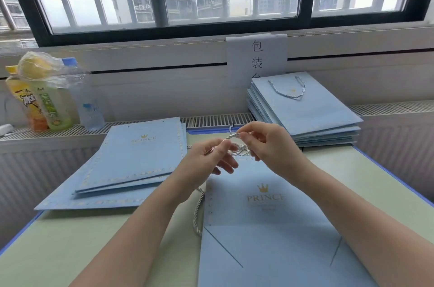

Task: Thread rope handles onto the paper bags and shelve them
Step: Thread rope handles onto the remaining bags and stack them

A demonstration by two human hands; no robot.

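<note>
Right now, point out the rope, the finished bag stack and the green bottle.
rope [231,137], head view, strand between the hands.
finished bag stack [312,113], head view, top bag's face.
green bottle [55,108], head view, label.

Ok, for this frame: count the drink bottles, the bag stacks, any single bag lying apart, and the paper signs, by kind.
Drink bottles: 3 (yellow, green, clear)
Stacks of blue paper bags: 2 (left, right)
Single blue bag at the near edge: 1
Paper sign: 1
Total: 7
</note>
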